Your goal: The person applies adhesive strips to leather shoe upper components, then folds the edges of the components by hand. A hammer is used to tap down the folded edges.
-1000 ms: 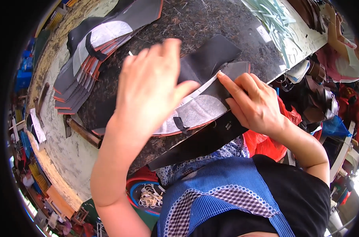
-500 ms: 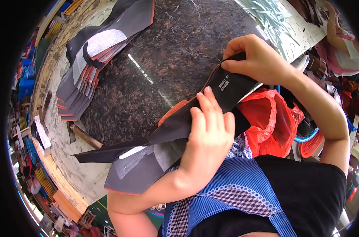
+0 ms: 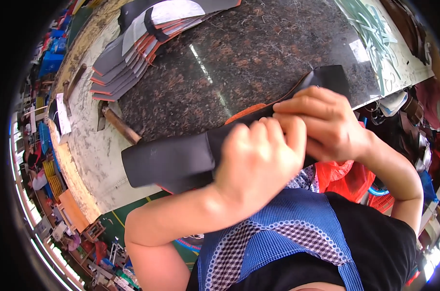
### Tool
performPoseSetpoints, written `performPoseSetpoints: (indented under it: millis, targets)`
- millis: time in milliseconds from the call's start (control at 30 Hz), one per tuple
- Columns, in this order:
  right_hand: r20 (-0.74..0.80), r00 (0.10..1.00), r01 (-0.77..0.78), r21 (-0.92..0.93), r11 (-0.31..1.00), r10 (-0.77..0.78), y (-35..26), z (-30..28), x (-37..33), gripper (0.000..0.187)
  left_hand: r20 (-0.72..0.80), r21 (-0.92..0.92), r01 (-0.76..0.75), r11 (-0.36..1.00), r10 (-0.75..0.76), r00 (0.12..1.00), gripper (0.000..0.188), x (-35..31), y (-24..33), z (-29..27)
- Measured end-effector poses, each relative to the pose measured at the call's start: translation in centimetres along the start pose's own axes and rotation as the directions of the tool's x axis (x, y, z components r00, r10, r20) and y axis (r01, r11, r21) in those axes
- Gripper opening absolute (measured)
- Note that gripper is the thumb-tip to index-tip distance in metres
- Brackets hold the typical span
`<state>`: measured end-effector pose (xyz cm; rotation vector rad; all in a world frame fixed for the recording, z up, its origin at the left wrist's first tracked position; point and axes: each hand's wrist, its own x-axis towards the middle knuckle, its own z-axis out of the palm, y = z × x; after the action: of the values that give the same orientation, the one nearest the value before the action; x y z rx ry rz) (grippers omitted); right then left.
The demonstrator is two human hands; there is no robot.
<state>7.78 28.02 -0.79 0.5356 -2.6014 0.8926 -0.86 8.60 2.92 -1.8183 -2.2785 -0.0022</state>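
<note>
Through the head camera, I saw the right hand's (image 3: 329, 123) grip clamped on the folded black piece (image 3: 174, 157) at the speckled desk's (image 3: 259, 43) near edge; the left hand (image 3: 259, 162) touched it, too blurred for me to tell its grip.

Workshop: hammer (image 3: 121, 126), stacked cut pieces (image 3: 133, 52)

Two hands (image 3: 261, 162), one black workpiece (image 3: 169, 160), one grey stack (image 3: 125, 72), one red bag (image 3: 346, 178), one blue apron (image 3: 290, 203).
</note>
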Motion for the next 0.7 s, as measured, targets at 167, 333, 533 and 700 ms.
performPoseSetpoints:
  millis: [167,333,533,700]
  targets:
    - [0.135,0.924,-0.381,0.396,0.836,0.357,1.1,-1.5,0.1,0.015,0.147,-0.654,0.173,0.736,-0.100,0.984,0.019,-2.3,-9.8,-0.7]
    - [0.246,0.969,-0.046,0.170,0.984,0.002,-1.5,-0.3,2.8,0.035,-0.147,-0.236,-0.353,0.905,0.326,0.934,0.014,-4.4,-7.7,0.9]
    - [0.252,0.967,-0.024,-0.005,1.000,0.024,-2.3,0.1,3.8,0.044,0.247,-0.663,0.275,0.696,-0.144,0.958,0.035,-7.1,-11.8,0.0]
    - [0.152,0.975,-0.171,0.039,0.984,0.163,-5.5,5.4,6.7,0.048,0.297,-0.606,0.243,0.758,-0.068,0.952,0.030,-7.0,-13.1,-0.6]
